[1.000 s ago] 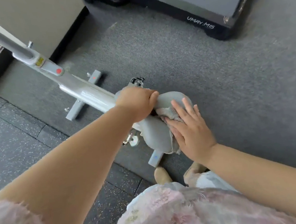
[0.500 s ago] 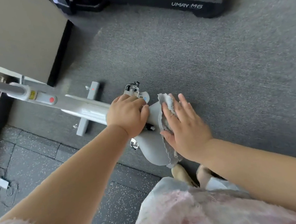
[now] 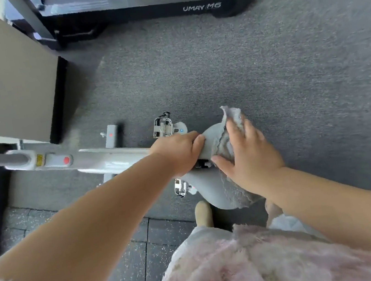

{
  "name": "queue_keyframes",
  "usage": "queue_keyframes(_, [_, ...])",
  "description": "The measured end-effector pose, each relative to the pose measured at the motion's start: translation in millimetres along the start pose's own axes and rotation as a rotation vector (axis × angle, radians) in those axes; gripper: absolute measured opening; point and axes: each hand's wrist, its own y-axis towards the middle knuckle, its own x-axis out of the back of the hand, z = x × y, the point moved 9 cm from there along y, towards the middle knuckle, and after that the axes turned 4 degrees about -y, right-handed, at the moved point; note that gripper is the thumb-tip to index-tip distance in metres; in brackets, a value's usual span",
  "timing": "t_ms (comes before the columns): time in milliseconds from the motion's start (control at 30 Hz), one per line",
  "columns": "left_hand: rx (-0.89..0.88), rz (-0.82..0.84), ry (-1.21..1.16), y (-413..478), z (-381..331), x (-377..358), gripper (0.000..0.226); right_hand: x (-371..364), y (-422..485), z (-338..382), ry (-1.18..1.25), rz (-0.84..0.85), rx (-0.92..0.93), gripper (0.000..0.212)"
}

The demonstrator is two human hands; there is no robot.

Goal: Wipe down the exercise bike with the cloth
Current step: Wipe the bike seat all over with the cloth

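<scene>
A person's left grip (image 3: pixel 179 153) curls round the nose of the white steel-framed exercise bike's (image 3: pixel 110 158) pale grey padded saddle (image 3: pixel 209 192) while the right grip (image 3: pixel 247 155), fingers (image 3: pixel 233 130) flat, presses the frayed grey cloth (image 3: pixel 238 192) under its palm, where, pinched by nothing, it may bunch and slip off.

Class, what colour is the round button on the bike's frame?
The button is red; the head view shows it best.
</scene>
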Motion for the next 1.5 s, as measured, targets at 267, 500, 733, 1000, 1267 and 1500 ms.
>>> queue_keyframes(267, [-0.114,0.064,-0.025,7,-2,-6,0.063,9,2,-18,0.394,-0.172,-0.233,0.063])
queue_keyframes(500, [-0.202,0.067,-0.039,-2,-14,4,0.064,-29,-49,-18,0.512,-0.078,-0.486,0.100])
queue_keyframes(733, [-0.253,-0.003,-0.067,-2,-17,9,0.064,-21,-39,-37,0.694,-0.182,-0.602,0.050])
queue_keyframes(1000, [-0.229,-0.105,-0.077,-6,-14,14,0.065,-50,-78,-21,0.741,-0.235,-0.593,0.058])
queue_keyframes(1267, [-0.218,-0.134,-0.110,-4,-10,12,0.072,-50,-66,-42,0.864,-0.264,-0.657,0.052])
queue_keyframes(1500, [-0.261,-0.150,-0.108,-4,-13,13,0.060,-59,-98,-6,0.966,-0.442,-0.687,0.040])
